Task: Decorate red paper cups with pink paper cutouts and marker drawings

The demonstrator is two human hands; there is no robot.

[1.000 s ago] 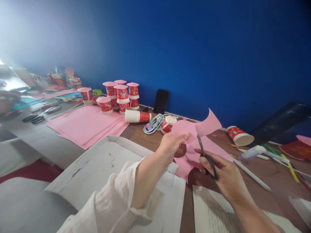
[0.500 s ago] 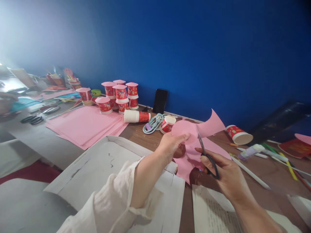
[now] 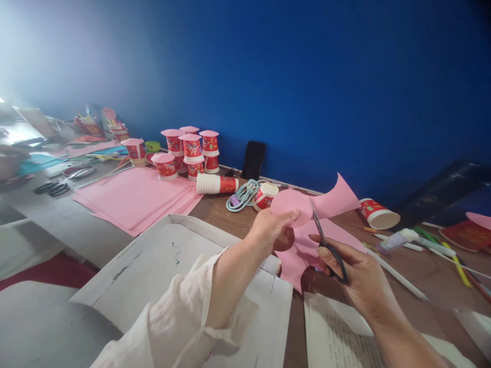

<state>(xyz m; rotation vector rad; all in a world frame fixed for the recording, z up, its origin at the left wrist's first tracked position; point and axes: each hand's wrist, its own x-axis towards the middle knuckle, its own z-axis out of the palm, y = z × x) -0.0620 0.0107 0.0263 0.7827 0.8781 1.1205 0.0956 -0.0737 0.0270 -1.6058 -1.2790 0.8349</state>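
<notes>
Blue wall (image 3: 307,92) behind; left hand (image 3: 270,228) pinches pink paper (image 3: 288,203), likely light, floppy, best held near edge; right hand (image 3: 360,271) grips black scissors (image 3: 319,228).

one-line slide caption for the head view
Left hand holds pink paper, right hand holds black-handled scissors at it; red cups stand beyond.

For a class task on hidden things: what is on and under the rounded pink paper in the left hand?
The left hand rests its thumb on the pink paper; its other fingers, and whatever lies directly underneath, are hidden.
</notes>
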